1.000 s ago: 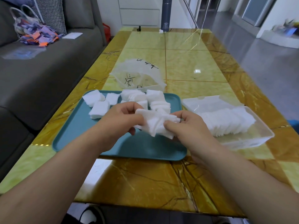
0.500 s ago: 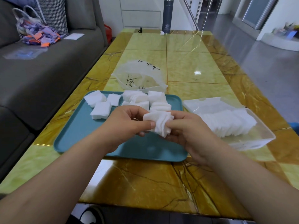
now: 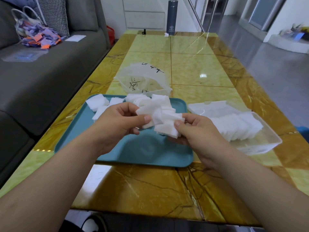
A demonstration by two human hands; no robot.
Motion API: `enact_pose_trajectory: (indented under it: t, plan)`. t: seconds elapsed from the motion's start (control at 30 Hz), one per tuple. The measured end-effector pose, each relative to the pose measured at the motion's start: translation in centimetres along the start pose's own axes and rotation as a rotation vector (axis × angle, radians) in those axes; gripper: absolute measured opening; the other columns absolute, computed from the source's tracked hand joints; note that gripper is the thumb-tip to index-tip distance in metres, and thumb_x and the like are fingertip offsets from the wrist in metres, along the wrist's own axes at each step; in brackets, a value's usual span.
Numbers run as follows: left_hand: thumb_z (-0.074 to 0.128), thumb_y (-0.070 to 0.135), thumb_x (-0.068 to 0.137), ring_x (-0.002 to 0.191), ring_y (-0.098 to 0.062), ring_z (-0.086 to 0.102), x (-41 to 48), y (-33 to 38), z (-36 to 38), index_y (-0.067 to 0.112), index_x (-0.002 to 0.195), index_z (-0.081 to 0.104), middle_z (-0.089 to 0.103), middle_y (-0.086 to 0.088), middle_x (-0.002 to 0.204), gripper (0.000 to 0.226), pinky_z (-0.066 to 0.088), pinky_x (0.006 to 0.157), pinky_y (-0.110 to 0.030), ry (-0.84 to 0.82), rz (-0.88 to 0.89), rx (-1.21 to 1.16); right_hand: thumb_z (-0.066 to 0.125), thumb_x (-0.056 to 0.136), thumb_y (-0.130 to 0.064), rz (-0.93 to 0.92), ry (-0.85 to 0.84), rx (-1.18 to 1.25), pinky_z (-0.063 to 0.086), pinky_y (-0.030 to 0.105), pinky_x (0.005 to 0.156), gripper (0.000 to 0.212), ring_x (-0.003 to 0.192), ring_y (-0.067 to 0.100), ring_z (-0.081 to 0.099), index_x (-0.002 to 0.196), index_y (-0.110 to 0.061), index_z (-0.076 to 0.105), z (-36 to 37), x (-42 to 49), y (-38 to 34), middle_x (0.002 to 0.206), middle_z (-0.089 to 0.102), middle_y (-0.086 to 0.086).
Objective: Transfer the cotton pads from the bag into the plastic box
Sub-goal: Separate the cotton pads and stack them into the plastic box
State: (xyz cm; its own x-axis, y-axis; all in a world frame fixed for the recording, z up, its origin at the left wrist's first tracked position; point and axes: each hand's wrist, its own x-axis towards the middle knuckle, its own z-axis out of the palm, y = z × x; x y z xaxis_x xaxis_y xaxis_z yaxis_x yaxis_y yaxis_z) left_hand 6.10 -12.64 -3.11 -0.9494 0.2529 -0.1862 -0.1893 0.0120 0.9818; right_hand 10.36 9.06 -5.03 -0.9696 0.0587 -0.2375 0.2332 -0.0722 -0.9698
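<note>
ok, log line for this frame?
left hand + right hand: grip pad stack over tray | box: open, part filled | bag: behind tray

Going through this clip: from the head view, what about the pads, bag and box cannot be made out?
Head view: number of pads in the bunch of cotton pads; they overlap, and the left hand and right hand cover part.
Head view: whether the bag holds any pads; crumpled cloudy plastic hides its inside.
Head view: how many pads fill the plastic box; packed too tightly to count.
</note>
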Motion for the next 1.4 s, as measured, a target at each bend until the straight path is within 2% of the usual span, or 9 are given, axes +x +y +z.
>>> enact_pose_trajectory:
  t: [0.13, 0.33, 0.43, 0.57, 0.7, 0.83, 1.0, 1.17, 1.4]
  plan:
    - [0.085, 0.005, 0.070, 0.061, -0.016, 0.062, -0.6, 0.0, 0.6, 0.009, 0.082, 0.068, 0.069, -0.011, 0.074, 0.021, 0.052, 0.056, -0.027, -0.149, 0.014, 0.112, 0.059, 0.102, -0.002, -0.020, -0.041, 0.007, 0.065, 0.039, 0.087, 0.023, 0.106, 0.027, 0.077, 0.104, -0.017, 0.077, 0.2, -0.4, -0.3, 0.106, 0.081, 0.009]
    - [0.092, 0.011, 0.071, 0.065, -0.017, 0.060, -0.2, -1.0, 1.0, 0.010, 0.083, 0.073, 0.069, -0.008, 0.073, 0.022, 0.050, 0.057, -0.031, -0.057, 0.035, 0.276, 0.059, 0.092, 0.010, -0.039, -0.197, -0.028, 0.064, 0.038, 0.089, 0.038, 0.109, 0.030, 0.075, 0.116, -0.012, 0.078, 0.2, -0.8, -0.7, 0.110, 0.080, 0.012]
    - [0.097, 0.022, 0.061, 0.065, -0.016, 0.060, -0.4, -1.7, 1.2, 0.014, 0.084, 0.071, 0.070, -0.005, 0.074, 0.036, 0.051, 0.058, -0.032, 0.008, 0.058, 0.340, 0.079, 0.085, -0.001, -0.076, -0.265, -0.072, 0.063, 0.037, 0.093, 0.040, 0.109, 0.026, 0.076, 0.121, -0.015, 0.074, -0.1, -1.0, -0.3, 0.111, 0.080, 0.010]
    - [0.096, 0.029, 0.063, 0.073, -0.013, 0.067, -1.3, -2.3, 1.2, 0.034, 0.105, 0.068, 0.072, 0.011, 0.097, 0.051, 0.055, 0.067, -0.023, 0.044, 0.124, 0.598, 0.083, 0.084, -0.001, -0.134, -0.199, -0.288, 0.060, 0.045, 0.099, 0.037, 0.102, 0.022, 0.077, 0.114, -0.020, 0.074, 0.3, -0.8, 0.9, 0.104, 0.082, 0.003]
    - [0.090, 0.034, 0.073, 0.066, -0.012, 0.065, -2.3, -3.3, 0.9, 0.031, 0.089, 0.073, 0.071, 0.012, 0.076, 0.024, 0.043, 0.053, -0.014, 0.019, 0.149, 0.797, 0.075, 0.089, -0.008, -0.220, -0.116, -0.586, 0.057, 0.029, 0.099, 0.034, 0.101, 0.006, 0.073, 0.119, -0.024, 0.074, 1.1, -0.8, 1.9, 0.107, 0.078, -0.009]
    - [0.088, 0.040, 0.073, 0.068, -0.008, 0.059, -2.7, -4.1, 1.0, 0.034, 0.090, 0.066, 0.065, 0.009, 0.080, 0.028, 0.048, 0.060, -0.025, 0.070, 0.156, 0.901, 0.066, 0.087, 0.001, -0.227, -0.053, -0.733, 0.051, 0.020, 0.100, 0.048, 0.107, 0.009, 0.069, 0.128, -0.022, 0.070, 1.5, -1.0, 1.9, 0.112, 0.073, -0.008]
    - [0.087, 0.042, 0.074, 0.056, -0.002, 0.056, -2.8, -4.2, 0.9, 0.038, 0.102, 0.065, 0.065, 0.007, 0.066, 0.037, 0.045, 0.055, -0.020, 0.030, 0.128, 0.815, 0.072, 0.086, -0.005, -0.090, 0.026, -0.486, 0.055, 0.030, 0.106, 0.049, 0.111, 0.007, 0.070, 0.134, -0.015, 0.069, 1.9, -1.2, 1.6, 0.120, 0.074, -0.002]
    - [0.086, 0.040, 0.075, 0.053, -0.001, 0.054, -2.5, -4.4, 1.0, 0.034, 0.096, 0.068, 0.063, 0.008, 0.062, 0.028, 0.042, 0.055, -0.020, 0.015, 0.132, 0.797, 0.082, 0.087, -0.037, -0.064, 0.122, -0.299, 0.058, 0.025, 0.094, 0.042, 0.102, 0.002, 0.073, 0.125, -0.019, 0.075, 2.7, -1.4, 1.9, 0.110, 0.079, -0.008]
    - [0.079, 0.039, 0.081, 0.053, -0.003, 0.053, -2.4, -4.6, 0.9, 0.036, 0.091, 0.067, 0.060, 0.009, 0.060, 0.016, 0.043, 0.056, -0.025, 0.025, 0.141, 0.814, 0.065, 0.101, -0.017, -0.117, 0.171, -0.436, 0.047, 0.017, 0.098, 0.031, 0.110, 0.001, 0.062, 0.131, -0.018, 0.073, 3.2, -0.8, 1.8, 0.122, 0.070, -0.011]
